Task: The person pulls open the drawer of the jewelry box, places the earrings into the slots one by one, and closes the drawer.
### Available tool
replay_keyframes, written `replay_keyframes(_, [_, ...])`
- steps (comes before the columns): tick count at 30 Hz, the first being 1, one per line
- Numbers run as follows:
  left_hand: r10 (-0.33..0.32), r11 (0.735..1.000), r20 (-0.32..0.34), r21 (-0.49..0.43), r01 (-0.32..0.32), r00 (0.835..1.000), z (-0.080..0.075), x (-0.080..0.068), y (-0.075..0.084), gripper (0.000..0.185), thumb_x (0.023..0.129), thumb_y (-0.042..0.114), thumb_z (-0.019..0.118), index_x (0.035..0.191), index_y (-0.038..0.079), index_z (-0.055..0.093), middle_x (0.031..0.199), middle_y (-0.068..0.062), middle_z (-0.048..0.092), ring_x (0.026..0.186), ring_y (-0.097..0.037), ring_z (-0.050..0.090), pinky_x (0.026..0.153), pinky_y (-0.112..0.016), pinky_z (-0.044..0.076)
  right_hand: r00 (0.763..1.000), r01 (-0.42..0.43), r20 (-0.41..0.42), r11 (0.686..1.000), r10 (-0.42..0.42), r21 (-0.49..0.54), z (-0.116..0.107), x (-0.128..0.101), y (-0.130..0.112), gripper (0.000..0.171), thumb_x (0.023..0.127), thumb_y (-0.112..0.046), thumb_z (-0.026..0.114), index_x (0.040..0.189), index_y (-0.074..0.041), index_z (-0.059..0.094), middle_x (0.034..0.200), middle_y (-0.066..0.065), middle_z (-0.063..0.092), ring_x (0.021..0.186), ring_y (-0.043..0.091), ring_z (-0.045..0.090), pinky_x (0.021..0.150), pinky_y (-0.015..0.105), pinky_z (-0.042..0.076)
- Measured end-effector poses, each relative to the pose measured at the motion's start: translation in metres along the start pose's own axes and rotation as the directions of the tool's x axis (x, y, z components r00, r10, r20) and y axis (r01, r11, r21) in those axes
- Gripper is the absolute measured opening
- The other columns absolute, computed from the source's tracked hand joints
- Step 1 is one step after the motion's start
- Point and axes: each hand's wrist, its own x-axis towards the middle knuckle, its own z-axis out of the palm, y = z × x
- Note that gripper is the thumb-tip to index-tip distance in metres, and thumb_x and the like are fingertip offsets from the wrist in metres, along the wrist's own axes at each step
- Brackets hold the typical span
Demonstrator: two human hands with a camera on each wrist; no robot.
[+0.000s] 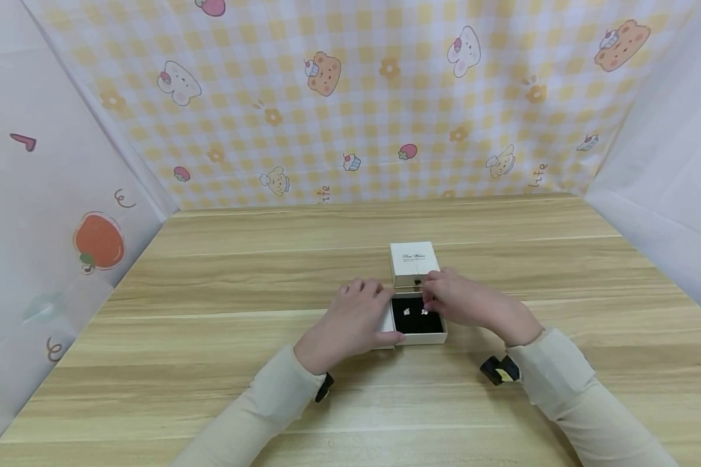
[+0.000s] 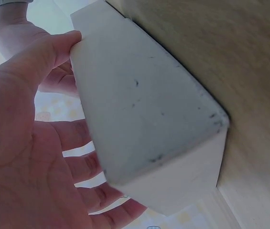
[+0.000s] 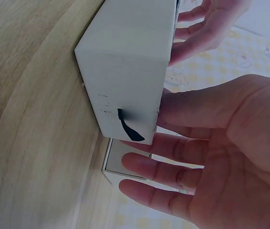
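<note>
A white drawer-type jewelry box [image 1: 422, 338] lies pulled out on the table, its tray lined with a black pad [image 1: 413, 325]. Two small sparkling earrings sit side by side on the pad, a left earring [image 1: 406, 311] and a right earring [image 1: 424, 312]. My left hand [image 1: 356, 321] grips the box at its left part, thumb on the near edge and fingers along the far side. Over the tray's right wall reaches my right hand [image 1: 458, 298], thumb and index finger pinching at the right earring. A black ribbon pull [image 3: 130, 129] hangs from the tray's end wall.
Just behind the tray stands a second white box [image 1: 415, 259] with dark lettering on its lid. Both rest on a wood-grain table [image 1: 239, 279]. A yellow checked cloth [image 1: 362, 97] hangs along the table's far edge, and white cloths hang at both sides.
</note>
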Motion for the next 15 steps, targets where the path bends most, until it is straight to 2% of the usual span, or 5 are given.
replay_keyframes(15, [0.003, 1.000, -0.008, 0.008, -0.003, 1.000, -0.0001, -0.0011, 0.0008, 0.073, 0.079, 0.060, 0.061, 0.134, 0.014, 0.048, 0.127, -0.005, 0.052, 0.115, -0.026, 0.047, 0.099, -0.042, 0.038, 1.000, -0.011, -0.010, 1.000, 0.011, -0.001, 0.0029, 0.0015, 0.0023, 0.009, 0.085, -0.010, 0.065, 0.076, -0.012, 0.062, 0.083, -0.001, 0.056, 0.080, 0.016, 0.048, 0.070, 0.030, 0.044])
